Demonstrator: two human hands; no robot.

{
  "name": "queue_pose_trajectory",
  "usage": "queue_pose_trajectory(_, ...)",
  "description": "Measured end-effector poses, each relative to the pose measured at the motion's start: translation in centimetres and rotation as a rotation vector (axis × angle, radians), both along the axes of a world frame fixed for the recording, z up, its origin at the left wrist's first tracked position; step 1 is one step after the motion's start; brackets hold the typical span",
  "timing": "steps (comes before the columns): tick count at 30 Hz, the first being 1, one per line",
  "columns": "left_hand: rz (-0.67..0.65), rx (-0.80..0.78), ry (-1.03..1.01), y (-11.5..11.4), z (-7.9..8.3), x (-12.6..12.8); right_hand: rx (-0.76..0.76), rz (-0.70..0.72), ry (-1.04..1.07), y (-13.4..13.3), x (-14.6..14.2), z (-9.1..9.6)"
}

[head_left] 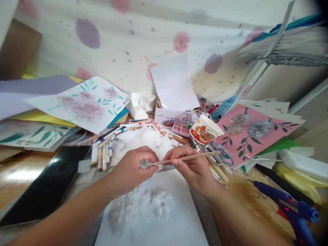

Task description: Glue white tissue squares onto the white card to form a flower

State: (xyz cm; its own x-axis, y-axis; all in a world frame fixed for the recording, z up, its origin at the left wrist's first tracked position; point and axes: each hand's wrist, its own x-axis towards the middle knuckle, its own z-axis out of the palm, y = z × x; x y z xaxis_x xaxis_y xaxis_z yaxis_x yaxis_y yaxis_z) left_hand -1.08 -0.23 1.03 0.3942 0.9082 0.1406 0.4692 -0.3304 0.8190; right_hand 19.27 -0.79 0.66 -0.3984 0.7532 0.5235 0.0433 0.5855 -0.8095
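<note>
My right hand (192,167) is closed on a thin wooden stick (198,156), which points up to the right, its other end reaching my left fingers. Thumb and forefinger of my left hand (133,167) pinch a small piece of white tissue (151,164) around that end of the stick. Below both hands lies a white sheet (191,222) with a raised cluster of crumpled white tissue (146,205) on it. Just beyond my hands is a loose heap of white tissue pieces (139,138).
Left are a black tablet-like panel (43,184), markers (102,155) and a flower picture (84,104). Right are a paper cup (205,130), scissors (220,153), a pink flower picture (253,133) and a blue glue gun (284,201) with a red light. A patterned curtain (143,37) hangs behind.
</note>
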Motion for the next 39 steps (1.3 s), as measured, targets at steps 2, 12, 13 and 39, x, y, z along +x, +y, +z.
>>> queue_pose_trajectory(2, -0.007, -0.009, 0.003, 0.1, -0.1, 0.0, 0.006, -0.007, 0.006, 0.1, 0.0, 0.0)
queue_pose_trajectory(12, -0.020, -0.004, 0.010, 0.1, -0.2, -0.1, 0.008, -0.015, -0.070, 0.0, 0.1, 0.3)
queue_pose_trajectory(13, -0.024, -0.004, 0.014, 0.1, -0.2, -0.1, 0.005, -0.018, -0.082, 0.0, 0.1, 0.3)
queue_pose_trajectory(39, -0.132, 0.591, 0.055, 0.0, -1.1, -0.8, -0.189, 0.030, 0.010, 0.3, 0.2, 0.9)
